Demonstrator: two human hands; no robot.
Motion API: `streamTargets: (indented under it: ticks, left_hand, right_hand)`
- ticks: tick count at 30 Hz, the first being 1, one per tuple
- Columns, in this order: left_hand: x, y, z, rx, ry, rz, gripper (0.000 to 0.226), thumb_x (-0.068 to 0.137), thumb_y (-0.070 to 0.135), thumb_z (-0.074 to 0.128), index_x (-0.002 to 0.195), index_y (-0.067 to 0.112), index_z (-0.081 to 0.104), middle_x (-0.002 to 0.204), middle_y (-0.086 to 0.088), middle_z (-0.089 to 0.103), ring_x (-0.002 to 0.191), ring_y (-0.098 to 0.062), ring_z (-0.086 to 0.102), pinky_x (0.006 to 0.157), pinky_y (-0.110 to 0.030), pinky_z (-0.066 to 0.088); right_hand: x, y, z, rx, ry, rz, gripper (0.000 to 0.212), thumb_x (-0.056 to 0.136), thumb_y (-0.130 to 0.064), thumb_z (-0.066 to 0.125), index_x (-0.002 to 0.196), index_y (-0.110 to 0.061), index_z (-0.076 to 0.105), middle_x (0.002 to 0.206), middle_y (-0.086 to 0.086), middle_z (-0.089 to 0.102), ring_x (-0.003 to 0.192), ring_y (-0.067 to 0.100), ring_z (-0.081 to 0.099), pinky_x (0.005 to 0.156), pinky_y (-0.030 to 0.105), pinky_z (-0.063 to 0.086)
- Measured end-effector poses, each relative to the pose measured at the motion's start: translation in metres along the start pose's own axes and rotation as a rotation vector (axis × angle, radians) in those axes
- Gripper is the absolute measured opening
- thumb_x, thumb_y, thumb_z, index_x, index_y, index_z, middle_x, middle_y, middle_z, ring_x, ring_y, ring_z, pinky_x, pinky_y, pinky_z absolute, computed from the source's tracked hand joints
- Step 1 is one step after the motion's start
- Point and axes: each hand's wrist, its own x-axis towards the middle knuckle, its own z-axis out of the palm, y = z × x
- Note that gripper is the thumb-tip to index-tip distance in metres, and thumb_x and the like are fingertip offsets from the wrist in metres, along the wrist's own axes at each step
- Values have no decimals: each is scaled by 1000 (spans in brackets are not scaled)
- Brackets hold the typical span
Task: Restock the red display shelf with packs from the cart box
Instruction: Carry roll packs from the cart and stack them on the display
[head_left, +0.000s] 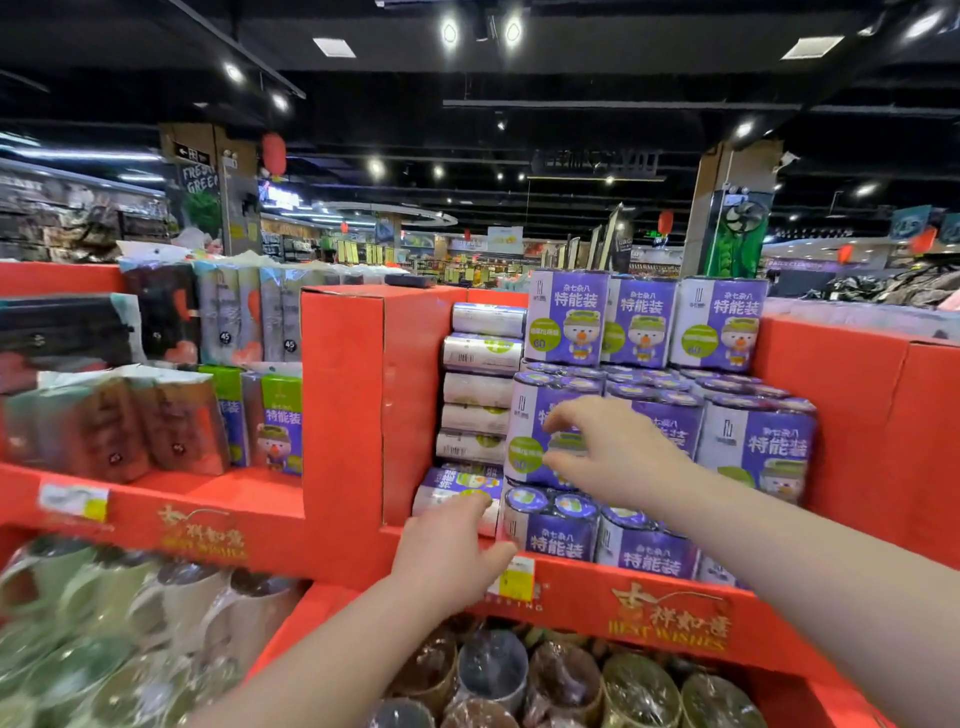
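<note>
In a supermarket aisle, a red cardboard display shelf (343, 405) printed with "BEST WISHES" in gold spans the middle of the frame. Its right-of-centre compartment is stacked in three tiers with purple-and-white plastic-wrapped roll packs (722, 322) bearing a cartoon duck. Along the bottom of the frame, a lower bin holds film-wrapped cylindrical rolls (639, 691) in brown and gold. A person reaches in with both bare arms from the lower edge. The right hand (613, 452), at centre, has thumb and fingers spread apart in front of a middle-tier purple pack (530, 415); whether it touches is unclear. The left hand (452, 551), below it, stretches its fingers onto a purple pack lying flat (447, 480) at the compartment's left foot, thumb stuck out sideways. A yellow-and-white price tag (514, 577) sits just beside that thumb.
</note>
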Motion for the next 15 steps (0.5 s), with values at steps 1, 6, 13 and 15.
streamTargets:
  ticks: [1, 6, 13, 15]
  left_hand:
    - [-7, -4, -1, 54, 19, 15, 54, 87, 55, 51, 132, 26, 47, 136, 4, 53, 127, -20, 47, 99, -32, 39]
    - [-51, -28, -3, 309, 11, 23, 54, 84, 59, 46, 129, 28, 46, 132, 6, 48, 125, -21, 44, 100, -36, 34]
    - [-126, -83, -23, 467, -57, -96, 63, 86, 59, 47, 138, 25, 37, 137, -1, 42, 129, -25, 38, 106, -41, 30]
    - [-151, -105, -32, 470, -85, -162, 69, 87, 59, 48, 144, 25, 31, 145, -2, 36, 135, -26, 33, 110, -42, 26]
  right_hand:
    - [-12, -7, 10, -36, -49, -54, 33, 89, -40, 55, 119, -25, 58, 123, -1, 58, 119, 22, 51, 95, 37, 45]
    - [-53, -37, 62, -75, -238, -249, 35, 88, -45, 53, 117, -25, 56, 121, 2, 58, 117, 26, 52, 94, 36, 45]
    - [-81, -95, 115, -83, -415, -346, 37, 86, -44, 54, 116, -23, 55, 121, 2, 56, 117, 26, 51, 95, 36, 43]
    - [-86, -120, 122, -80, -417, -373, 39, 86, -43, 54, 119, -23, 54, 125, 2, 55, 119, 27, 50, 96, 36, 41]
